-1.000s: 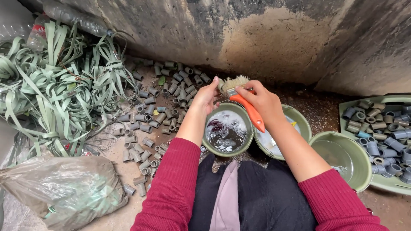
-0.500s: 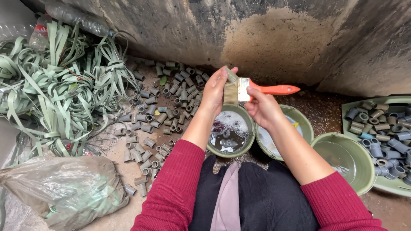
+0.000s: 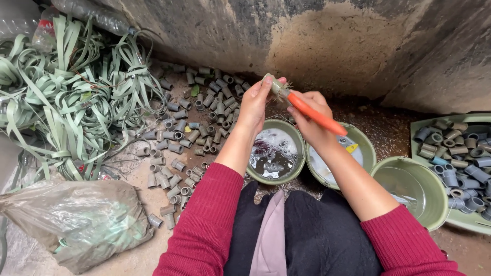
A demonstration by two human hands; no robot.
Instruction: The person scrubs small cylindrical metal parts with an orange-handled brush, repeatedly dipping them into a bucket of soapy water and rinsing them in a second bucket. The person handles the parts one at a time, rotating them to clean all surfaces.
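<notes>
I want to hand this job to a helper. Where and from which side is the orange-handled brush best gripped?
Grip the brush by its long orange handle, coming from the lower right, where the right hand wraps it now. The handle slants down to the right and ends free there, while the bristle end points up-left, where the left hand pinches at it above the soapy bowl.

- The tray (image 3: 468, 217) of grey pipe pieces runs off the right edge.
- The brush (image 3: 307, 108) bristles are hidden behind the left hand (image 3: 255, 105).
- The plastic bag's (image 3: 76, 225) contents are unclear.
</notes>
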